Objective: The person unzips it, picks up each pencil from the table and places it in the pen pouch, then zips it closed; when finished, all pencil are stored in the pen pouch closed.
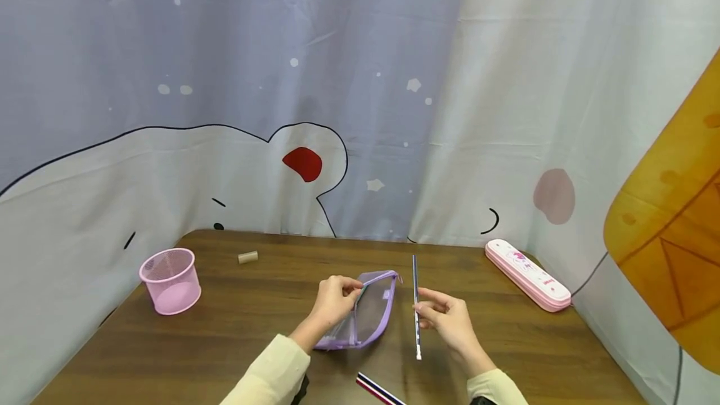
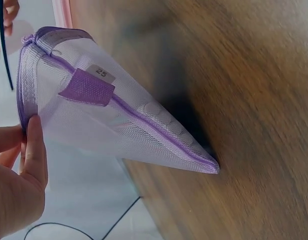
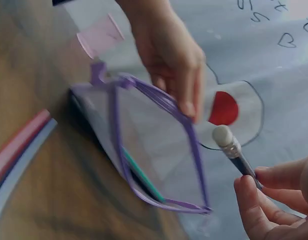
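Note:
A purple-edged mesh pencil pouch (image 1: 374, 314) is held up from the table by my left hand (image 1: 335, 299), whose thumb and fingers pinch its upper rim. The pouch's mouth gapes, and a green pencil (image 3: 144, 176) lies inside. To the right of it my right hand (image 1: 447, 320) pinches a dark blue patterned pencil (image 1: 416, 305), held roughly upright, apart from the pouch. A white eraser (image 3: 223, 135) in a metal band caps that pencil's lower end. More striped pencils (image 1: 380, 389) lie near the front of the table, partly out of the head view.
On the wooden table (image 1: 253, 305) a pink mesh cup (image 1: 174, 286) stands at the left. A small beige block (image 1: 247, 257) lies at the back left. At the right edge is a pink and white pencil case (image 1: 527, 274). A printed curtain (image 1: 365, 111) hangs behind the table.

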`<state>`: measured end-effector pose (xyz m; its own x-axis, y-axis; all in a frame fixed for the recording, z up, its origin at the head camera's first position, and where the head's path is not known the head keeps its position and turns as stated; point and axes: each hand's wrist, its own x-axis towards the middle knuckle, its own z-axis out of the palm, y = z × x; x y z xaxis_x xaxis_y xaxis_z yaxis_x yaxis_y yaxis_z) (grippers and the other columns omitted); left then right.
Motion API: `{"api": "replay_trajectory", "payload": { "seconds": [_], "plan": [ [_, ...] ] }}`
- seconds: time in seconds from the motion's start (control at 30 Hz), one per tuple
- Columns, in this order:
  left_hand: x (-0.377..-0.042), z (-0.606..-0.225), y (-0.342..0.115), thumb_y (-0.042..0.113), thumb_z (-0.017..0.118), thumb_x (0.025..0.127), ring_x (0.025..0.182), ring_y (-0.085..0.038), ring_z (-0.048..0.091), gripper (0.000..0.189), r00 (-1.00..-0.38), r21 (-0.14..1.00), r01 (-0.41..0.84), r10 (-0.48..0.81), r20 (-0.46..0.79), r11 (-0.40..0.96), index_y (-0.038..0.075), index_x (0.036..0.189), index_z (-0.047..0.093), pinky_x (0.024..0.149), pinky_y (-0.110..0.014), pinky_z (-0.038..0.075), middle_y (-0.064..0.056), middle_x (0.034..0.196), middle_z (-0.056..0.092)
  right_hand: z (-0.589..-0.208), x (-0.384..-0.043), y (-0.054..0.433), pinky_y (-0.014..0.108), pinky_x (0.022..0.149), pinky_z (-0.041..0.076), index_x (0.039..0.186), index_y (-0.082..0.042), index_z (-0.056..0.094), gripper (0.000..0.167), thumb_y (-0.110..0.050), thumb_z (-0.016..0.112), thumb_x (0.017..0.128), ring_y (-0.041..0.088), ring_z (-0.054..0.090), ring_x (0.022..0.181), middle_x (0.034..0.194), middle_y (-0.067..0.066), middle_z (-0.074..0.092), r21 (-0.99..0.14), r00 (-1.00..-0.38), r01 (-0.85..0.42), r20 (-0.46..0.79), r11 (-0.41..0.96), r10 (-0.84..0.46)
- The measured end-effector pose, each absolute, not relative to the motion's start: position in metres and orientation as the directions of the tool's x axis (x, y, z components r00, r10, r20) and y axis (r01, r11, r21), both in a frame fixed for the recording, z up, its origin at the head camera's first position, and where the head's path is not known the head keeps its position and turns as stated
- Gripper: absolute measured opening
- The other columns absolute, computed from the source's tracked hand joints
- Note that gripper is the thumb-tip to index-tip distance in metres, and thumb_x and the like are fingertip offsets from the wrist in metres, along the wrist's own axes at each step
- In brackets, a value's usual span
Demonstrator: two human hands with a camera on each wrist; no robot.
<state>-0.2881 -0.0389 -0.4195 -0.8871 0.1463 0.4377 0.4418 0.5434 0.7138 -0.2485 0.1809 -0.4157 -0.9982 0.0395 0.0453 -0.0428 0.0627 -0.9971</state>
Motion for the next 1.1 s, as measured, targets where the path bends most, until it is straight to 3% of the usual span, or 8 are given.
{"api": "replay_trajectory", "payload": {
  "seconds": [0.27,0.47,0.77,1.1],
  "plan": [
    [-0.286,-0.421,-0.031,0.003,0.064,0.075,0.057,-0.004,0.051,0.012,-0.875,0.695,0.436,0.088,0.476,0.572,0.001,0.084,0.07,0.051,-0.013,0.041,-0.005,0.067,0.064,-0.435,-0.25,0.152,0.022,0.056,0.052,0.112,0.014,0.051,0.041,0.001,0.063,0.075,0.011,0.061,0.063,0.08,0.014,0.067,-0.999,-1.0,0.018,-0.018,0.035,0.007],
    [-0.282,-0.421,-0.026,0.003,0.064,0.074,0.057,-0.005,0.052,0.011,-0.87,0.692,0.428,0.06,0.489,0.581,0.002,0.083,0.071,0.051,-0.013,0.04,-0.004,0.066,0.063,-0.441,-0.256,0.14,0.021,0.054,0.051,0.109,0.017,0.051,0.04,0.0,0.063,0.075,0.009,0.06,0.059,0.074,0.008,0.067,-0.998,-0.999,0.048,-0.049,0.05,-0.014],
    [-0.279,-0.427,-0.024,0.006,0.065,0.075,0.057,-0.003,0.05,0.011,-0.87,0.687,0.455,0.12,0.478,0.567,0.003,0.084,0.071,0.05,-0.013,0.04,-0.004,0.068,0.063,-0.451,-0.274,0.124,0.021,0.051,0.051,0.107,0.017,0.051,0.037,0.002,0.061,0.076,0.008,0.058,0.056,0.069,0.006,0.062,-0.997,-0.999,0.04,-0.037,0.071,0.038],
    [-0.275,-0.427,-0.031,0.005,0.065,0.075,0.057,-0.003,0.05,0.012,-0.876,0.701,0.447,0.115,0.468,0.555,0.001,0.084,0.071,0.049,-0.013,0.04,-0.005,0.069,0.064,-0.448,-0.267,0.116,0.026,0.063,0.054,0.105,0.017,0.055,0.034,0.001,0.063,0.076,0.016,0.065,0.07,0.092,0.025,0.063,-0.984,-0.998,-0.055,0.051,0.168,-0.031]
  ]
}}
